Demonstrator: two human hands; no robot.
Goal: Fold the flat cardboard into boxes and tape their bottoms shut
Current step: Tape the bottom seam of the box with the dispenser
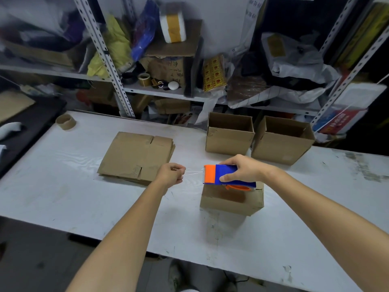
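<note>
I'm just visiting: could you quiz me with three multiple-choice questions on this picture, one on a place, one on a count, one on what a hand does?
1. Where is the stack of flat cardboard? A) on a shelf B) on the table, left of the tape dispenser C) inside a box
2. How many open boxes stand at the table's back? A) one B) two C) four
3. What does the left hand do? A) pinches the tape B) lies flat C) lifts a box

B: it lies on the table beside the dispenser. B: two stand side by side. A: its fingers pinch clear tape stretched from the dispenser the right hand grips.
</note>
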